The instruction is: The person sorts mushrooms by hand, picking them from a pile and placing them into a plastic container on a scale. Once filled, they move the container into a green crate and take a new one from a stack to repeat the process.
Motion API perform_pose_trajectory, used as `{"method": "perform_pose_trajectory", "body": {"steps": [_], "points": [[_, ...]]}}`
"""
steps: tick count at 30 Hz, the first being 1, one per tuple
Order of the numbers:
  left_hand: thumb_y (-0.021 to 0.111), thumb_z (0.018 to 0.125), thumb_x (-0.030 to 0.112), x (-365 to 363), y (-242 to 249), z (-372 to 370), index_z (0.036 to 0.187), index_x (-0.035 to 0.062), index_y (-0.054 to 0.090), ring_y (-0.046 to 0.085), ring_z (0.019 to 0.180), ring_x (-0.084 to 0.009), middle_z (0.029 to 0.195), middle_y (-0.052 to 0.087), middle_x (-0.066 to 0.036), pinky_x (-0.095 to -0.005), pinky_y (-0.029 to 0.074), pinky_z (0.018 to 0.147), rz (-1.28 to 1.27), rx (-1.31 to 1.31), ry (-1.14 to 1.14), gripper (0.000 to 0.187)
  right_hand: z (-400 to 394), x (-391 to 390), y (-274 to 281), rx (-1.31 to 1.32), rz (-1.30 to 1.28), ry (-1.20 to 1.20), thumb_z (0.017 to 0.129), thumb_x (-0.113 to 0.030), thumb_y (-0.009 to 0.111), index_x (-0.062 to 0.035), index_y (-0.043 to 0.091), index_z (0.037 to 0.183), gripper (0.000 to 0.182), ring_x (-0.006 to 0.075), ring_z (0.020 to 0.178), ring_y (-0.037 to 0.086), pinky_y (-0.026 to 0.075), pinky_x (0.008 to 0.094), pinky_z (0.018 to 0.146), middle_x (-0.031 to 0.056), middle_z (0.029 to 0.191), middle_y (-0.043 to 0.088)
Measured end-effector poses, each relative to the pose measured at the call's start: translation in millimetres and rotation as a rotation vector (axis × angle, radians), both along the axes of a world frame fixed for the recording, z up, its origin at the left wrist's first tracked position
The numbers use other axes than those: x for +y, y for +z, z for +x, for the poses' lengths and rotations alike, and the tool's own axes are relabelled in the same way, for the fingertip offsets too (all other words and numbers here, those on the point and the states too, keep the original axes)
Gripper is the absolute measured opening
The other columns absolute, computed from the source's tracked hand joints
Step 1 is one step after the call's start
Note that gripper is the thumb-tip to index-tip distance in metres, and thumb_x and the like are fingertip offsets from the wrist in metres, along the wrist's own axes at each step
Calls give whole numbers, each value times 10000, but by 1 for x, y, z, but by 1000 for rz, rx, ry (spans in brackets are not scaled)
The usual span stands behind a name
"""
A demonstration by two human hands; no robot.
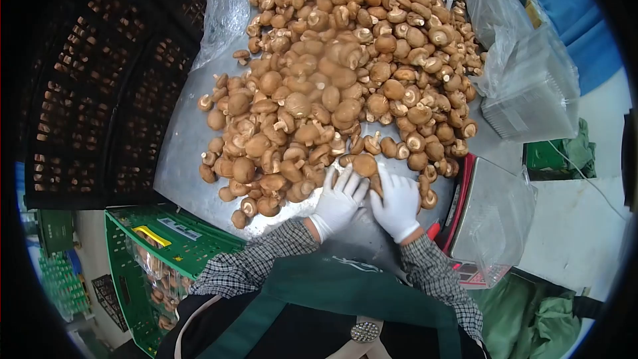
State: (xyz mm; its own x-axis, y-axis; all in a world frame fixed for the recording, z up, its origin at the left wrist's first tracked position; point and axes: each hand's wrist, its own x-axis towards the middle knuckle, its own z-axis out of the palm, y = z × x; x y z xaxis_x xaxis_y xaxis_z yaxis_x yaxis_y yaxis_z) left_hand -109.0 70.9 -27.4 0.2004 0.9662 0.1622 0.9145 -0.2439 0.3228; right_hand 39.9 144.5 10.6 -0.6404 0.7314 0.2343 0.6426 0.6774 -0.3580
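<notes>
Green crate (212, 240): plastic-wrapped mushrooms (163, 296) inside. Black crates (118, 116): brown contents visible through slots. Clear bag (495, 70): stacked trays (531, 108). Front mushroom (364, 165): on counter (183, 146), between fingertips of both hands, cap upward; stem axis hidden. Left hand (337, 205): fingers spread. Right hand (397, 206): grip unclear.

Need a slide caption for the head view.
Left hand and right hand, both white-gloved, at the near edge of mushrooms heaped on a metal table.
</notes>
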Motion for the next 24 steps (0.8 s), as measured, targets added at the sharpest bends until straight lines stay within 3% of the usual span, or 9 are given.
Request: {"method": "perform_pose_trajectory", "body": {"steps": [3,6,8,11,13,16,18,21,24], "points": [[697,709,267,-7,-7,7,1169,47,545,433,1186,-375,1234,494,-182,-517,312,1007,105,-225,-113,533,19,-8,-5,-23,-26,-103,748,-200,609,-28,529,1143,438,317,959,520,391,402,829,135,1005,567],[713,661,160,-9,15,6,1107,40,568,497,1114,-375,1207,512,-174,-498,360,977,279,-364,-175,484,12,4,0,129,-19,-75,756,-161,631,-24,524,1180,458,338,1056,492,364,421,921,159,1122,544],[704,665,137,-9,48,-12,1092,33,571,488,1133,-376,1208,510,-176,-496,355,983,327,-401,-38,459,-7,21,16,218,-17,-12,759,-123,637,-21,523,1202,469,340,1114,479,352,424,968,165,1182,532],[687,682,112,-10,80,-58,1127,23,555,454,1183,-384,1253,485,-187,-495,329,1010,399,-365,276,473,-62,48,51,315,60,165,770,-127,626,-9,573,1134,386,346,1091,505,397,423,935,163,1139,563],[684,724,145,-13,73,-93,1193,22,524,399,1227,-395,1309,451,-191,-507,305,1024,543,-112,518,511,-103,63,55,302,109,281,789,-191,623,-12,580,1116,375,341,1105,502,396,414,946,166,1149,562],[693,769,293,-17,59,-123,1255,37,495,316,1284,-399,1338,431,-190,-511,251,1052,354,76,794,584,-140,67,33,139,215,318,815,-293,591,-34,506,1234,500,327,1178,447,336,464,991,167,1200,530],[685,767,350,-15,56,-118,1259,42,496,322,1282,-388,1331,437,-186,-509,244,1055,262,66,768,611,-146,61,22,-24,321,276,823,-331,571,-42,453,1295,566,324,1214,411,301,493,1008,164,1223,510],[654,752,462,-8,52,-99,1287,60,478,353,1263,-341,1308,451,-171,-559,239,1030,154,111,713,692,-125,47,27,-108,205,235,818,-348,566,-42,397,1342,630,327,1242,374,270,518,1015,154,1243,489],[658,745,427,-5,47,-77,1300,69,461,361,1245,-349,1337,415,-176,-592,235,1015,149,72,599,689,-95,36,24,-143,221,175,781,-307,604,-39,472,1274,577,348,1234,371,310,489,995,151,1265,469]]}}
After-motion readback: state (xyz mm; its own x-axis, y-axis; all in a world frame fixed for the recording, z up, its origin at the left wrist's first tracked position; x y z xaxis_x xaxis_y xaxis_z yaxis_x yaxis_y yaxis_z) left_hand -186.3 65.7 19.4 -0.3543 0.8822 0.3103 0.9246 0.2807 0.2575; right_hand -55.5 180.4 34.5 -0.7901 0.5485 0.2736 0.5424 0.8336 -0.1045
